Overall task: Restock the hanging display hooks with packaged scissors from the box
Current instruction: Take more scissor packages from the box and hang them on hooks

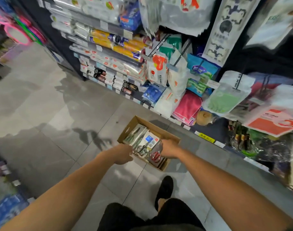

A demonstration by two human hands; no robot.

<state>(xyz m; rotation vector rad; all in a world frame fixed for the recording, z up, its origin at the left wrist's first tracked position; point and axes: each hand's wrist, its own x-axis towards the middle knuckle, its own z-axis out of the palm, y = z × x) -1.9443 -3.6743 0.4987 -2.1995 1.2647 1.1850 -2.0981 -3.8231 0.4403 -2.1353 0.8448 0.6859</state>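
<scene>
while both bare arms stretch down toward the floor, the cardboard box (165, 134) sits open on the grey tiles (42, 114) just in front of the lowest shelf (205, 139) of a crowded display. it is a shallow brown carton with a cut-out handle slot in its far left wall, and it is filled with flat packaged scissors (143, 142) lying stacked and overlapping: clear-fronted packs on pale backing cards, several showing dark or greenish handles, one card with a blue panel, and a pack with red handles (155, 156) at the near end. the left hand (123, 154) is at the box's near left edge, its fingers curled against the side of the packs; whether it actually pinches one cannot be told. the right hand (169, 148) reaches over the near right part of the box, fingers bent down onto the pack stack beside the red-handled one, the grip itself hidden by the back of the hand. a black shoe (164, 189) stands on the tiles just short of the box. bagged goods hang from hooks (177, 60) above the shelf.
</scene>
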